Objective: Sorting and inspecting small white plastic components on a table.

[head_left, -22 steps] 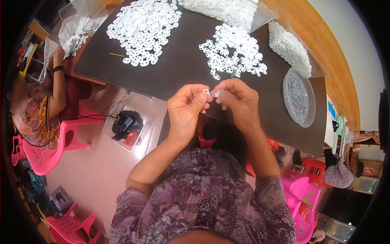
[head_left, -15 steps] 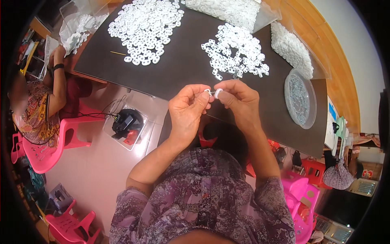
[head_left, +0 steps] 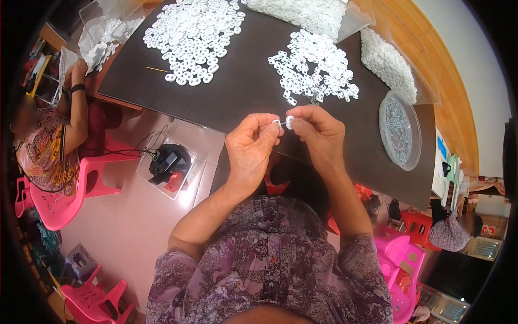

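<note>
We have a single view, taken from a head-worn fisheye camera looking steeply down over the wearer's chest. It faces the dark table (head_left: 237, 92) ahead, which curves toward the rim. The left hand (head_left: 251, 148) and right hand (head_left: 318, 135) sit close, near centre frame. The floor (head_left: 124, 216) fills the lower left. No second view overlaps it.

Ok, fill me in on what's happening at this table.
A person seated at a dark table pinches a small white ring in the right hand, with the left hand closed on a tiny piece right beside it, above the near edge. Heaps of the same white rings lie beyond: a large pile to the left and a smaller pile just past the hands. A round clear dish sits to the right. Another person sits on a pink chair at the far left.
</note>
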`<state>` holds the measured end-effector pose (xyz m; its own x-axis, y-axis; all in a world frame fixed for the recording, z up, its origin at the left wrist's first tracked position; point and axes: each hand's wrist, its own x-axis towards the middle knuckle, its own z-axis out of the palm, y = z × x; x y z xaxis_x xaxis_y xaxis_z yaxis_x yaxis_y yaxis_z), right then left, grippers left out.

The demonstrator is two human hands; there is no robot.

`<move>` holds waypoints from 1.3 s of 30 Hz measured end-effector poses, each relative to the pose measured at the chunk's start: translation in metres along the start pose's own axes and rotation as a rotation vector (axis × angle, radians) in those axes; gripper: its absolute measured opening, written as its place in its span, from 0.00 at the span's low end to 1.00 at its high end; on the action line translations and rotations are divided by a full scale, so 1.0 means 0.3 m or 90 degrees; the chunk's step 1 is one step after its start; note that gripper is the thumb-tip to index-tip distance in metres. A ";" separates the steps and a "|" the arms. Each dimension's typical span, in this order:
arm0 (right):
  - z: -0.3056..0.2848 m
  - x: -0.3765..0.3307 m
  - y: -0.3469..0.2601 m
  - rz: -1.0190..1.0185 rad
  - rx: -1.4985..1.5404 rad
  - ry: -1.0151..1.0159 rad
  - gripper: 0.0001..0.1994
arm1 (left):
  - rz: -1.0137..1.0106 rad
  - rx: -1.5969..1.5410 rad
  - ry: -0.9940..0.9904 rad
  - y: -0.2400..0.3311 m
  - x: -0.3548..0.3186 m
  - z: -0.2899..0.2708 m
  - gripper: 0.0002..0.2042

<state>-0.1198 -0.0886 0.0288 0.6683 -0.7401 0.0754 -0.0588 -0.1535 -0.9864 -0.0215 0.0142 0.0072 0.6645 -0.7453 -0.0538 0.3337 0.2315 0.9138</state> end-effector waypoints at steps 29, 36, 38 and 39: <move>0.029 -0.028 -0.013 -0.108 -0.044 0.025 0.06 | -0.022 0.013 -0.054 0.023 0.001 0.006 0.10; 0.029 -0.047 -0.020 -0.080 -0.030 0.049 0.05 | -0.043 -0.029 -0.062 0.008 0.003 0.016 0.08; 0.024 -0.044 -0.014 -0.096 -0.044 0.054 0.05 | -0.038 -0.035 -0.066 0.009 0.006 0.020 0.08; 0.022 -0.041 -0.009 -0.097 -0.044 0.055 0.05 | -0.042 -0.041 -0.066 0.010 0.007 0.021 0.08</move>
<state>-0.1231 -0.0748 0.0295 0.6077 -0.7578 0.2377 -0.0145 -0.3098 -0.9507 -0.0232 0.0093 0.0124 0.5682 -0.8201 -0.0681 0.4184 0.2166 0.8821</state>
